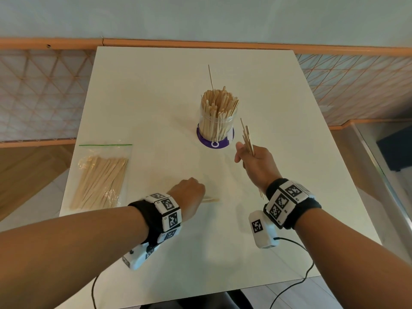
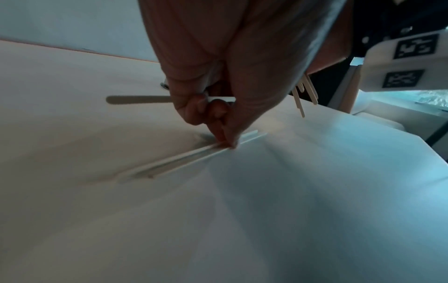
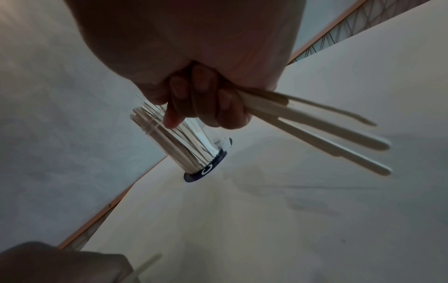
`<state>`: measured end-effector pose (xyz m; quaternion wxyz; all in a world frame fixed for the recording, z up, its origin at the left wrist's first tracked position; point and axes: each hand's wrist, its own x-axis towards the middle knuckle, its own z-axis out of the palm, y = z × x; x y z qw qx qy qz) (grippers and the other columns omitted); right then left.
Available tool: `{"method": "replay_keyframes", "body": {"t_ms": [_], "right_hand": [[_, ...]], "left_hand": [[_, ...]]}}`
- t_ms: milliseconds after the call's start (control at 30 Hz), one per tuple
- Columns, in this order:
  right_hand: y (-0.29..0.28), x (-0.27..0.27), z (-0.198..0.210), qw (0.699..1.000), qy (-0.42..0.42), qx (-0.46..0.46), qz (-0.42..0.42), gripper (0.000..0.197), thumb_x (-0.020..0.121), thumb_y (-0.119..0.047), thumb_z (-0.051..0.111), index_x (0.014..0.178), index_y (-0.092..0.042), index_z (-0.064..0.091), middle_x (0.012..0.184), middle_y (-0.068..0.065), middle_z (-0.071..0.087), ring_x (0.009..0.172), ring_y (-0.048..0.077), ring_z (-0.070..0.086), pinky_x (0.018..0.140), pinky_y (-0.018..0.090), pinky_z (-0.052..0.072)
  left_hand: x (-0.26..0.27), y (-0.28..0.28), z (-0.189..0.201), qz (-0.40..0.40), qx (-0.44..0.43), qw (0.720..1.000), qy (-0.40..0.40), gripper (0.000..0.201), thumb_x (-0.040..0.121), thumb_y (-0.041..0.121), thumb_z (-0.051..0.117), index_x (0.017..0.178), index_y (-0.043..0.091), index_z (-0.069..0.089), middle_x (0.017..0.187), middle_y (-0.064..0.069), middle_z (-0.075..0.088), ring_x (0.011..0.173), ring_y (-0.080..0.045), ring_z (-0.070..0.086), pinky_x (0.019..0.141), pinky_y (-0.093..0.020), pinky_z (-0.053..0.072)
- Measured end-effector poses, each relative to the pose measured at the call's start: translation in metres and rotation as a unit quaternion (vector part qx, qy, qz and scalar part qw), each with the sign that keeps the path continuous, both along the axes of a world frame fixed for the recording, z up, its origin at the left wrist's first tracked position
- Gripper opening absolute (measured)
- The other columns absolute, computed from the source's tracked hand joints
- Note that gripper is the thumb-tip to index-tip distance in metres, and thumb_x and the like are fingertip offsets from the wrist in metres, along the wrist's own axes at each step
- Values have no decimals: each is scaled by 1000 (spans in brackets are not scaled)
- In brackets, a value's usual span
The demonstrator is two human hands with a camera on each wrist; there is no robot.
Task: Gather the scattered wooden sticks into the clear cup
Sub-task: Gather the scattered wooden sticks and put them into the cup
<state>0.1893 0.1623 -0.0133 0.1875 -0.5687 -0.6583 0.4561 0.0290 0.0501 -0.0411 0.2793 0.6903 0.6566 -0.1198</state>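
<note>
The clear cup (image 1: 217,118) stands mid-table on a purple coaster (image 1: 215,143), packed with upright wooden sticks. Just right of the cup, my right hand (image 1: 249,159) is raised and grips a bundle of sticks (image 1: 248,139); the right wrist view shows its fingers (image 3: 206,99) curled round those sticks (image 3: 315,124), with the cup (image 3: 179,141) behind. My left hand (image 1: 190,191) is down on the table, near the front. Its fingertips (image 2: 225,140) pinch a few flat-lying sticks (image 2: 189,160), and one more stick (image 2: 138,99) is held across its curled fingers. Stick ends (image 1: 211,200) poke out to its right.
A clear zip bag (image 1: 100,181) full of similar sticks lies at the left edge of the white table (image 1: 156,85). A wall with an orange rail runs behind the table. Wrist camera cables hang off the front edge.
</note>
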Motion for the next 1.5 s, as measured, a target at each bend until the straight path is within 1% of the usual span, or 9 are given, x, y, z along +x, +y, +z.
{"method": "replay_keyframes", "body": {"t_ms": [267, 600, 800, 1000, 1100, 1200, 1333, 1433, 1500], "right_hand": [[-5, -3, -4, 1000, -4, -10, 6, 49, 102, -45, 47, 72, -10, 64, 60, -4, 46, 58, 14, 43, 60, 27, 38], [-11, 7, -10, 999, -41, -8, 29, 49, 101, -42, 49, 74, -5, 65, 60, -5, 48, 57, 15, 44, 61, 28, 39], [-22, 6, -15, 993, -84, -9, 79, 46, 102, -38, 48, 75, -5, 66, 62, -3, 52, 60, 14, 49, 57, 24, 37], [-38, 4, -30, 973, -155, -67, 156, 38, 100, -34, 50, 81, -10, 73, 97, 6, 72, 90, 25, 65, 82, 33, 51], [-42, 6, -34, 968, -169, -71, 172, 39, 100, -37, 49, 83, -10, 72, 97, 5, 72, 93, 26, 65, 86, 36, 52], [-46, 6, -36, 959, -192, -65, 197, 42, 101, -41, 47, 83, -10, 70, 80, 3, 65, 79, 25, 63, 75, 35, 51], [-51, 8, -40, 951, -205, -54, 227, 33, 97, -38, 53, 78, -15, 67, 76, 2, 63, 70, 22, 60, 63, 31, 48], [-58, 8, -40, 947, -199, -41, 250, 12, 91, -31, 63, 91, -22, 72, 74, -7, 58, 66, 14, 59, 60, 22, 43], [-61, 6, -39, 949, -190, -29, 251, 12, 89, -29, 68, 99, -23, 72, 69, -11, 53, 63, 9, 55, 56, 17, 38]], "left_hand": [[4, -9, -2, 40, -8, 999, 5, 18, 86, 5, 52, 104, 3, 53, 107, -14, 55, 96, -31, 58, 70, -32, 43], [-8, -10, -2, -10, 24, 999, 30, 19, 92, 8, 52, 109, 5, 59, 111, -12, 55, 99, -28, 57, 79, -32, 46], [-3, -7, 3, -34, -16, 998, 41, 20, 86, 4, 53, 105, 0, 58, 107, -16, 55, 96, -31, 59, 71, -33, 48], [-2, -8, -2, -34, -15, 999, 29, 20, 89, 7, 49, 106, 0, 57, 112, -16, 55, 101, -32, 58, 80, -34, 47], [-1, -11, -1, -41, -5, 998, 36, 21, 91, 8, 50, 110, 2, 54, 115, -14, 53, 106, -30, 55, 84, -34, 44], [-2, -13, 0, -60, 4, 997, 46, 23, 93, 11, 50, 115, 3, 52, 118, -13, 51, 108, -29, 54, 86, -34, 43], [-6, -14, -3, -73, 10, 997, 33, 24, 93, 11, 48, 115, 4, 51, 119, -12, 50, 108, -29, 53, 87, -33, 42], [-10, -16, -6, -66, 4, 998, 11, 22, 90, 8, 48, 111, 3, 51, 115, -14, 52, 102, -30, 55, 81, -33, 41], [-12, -17, -8, -51, 5, 999, -11, 25, 88, 8, 48, 113, 4, 48, 113, -14, 53, 101, -31, 54, 78, -33, 39]]}}
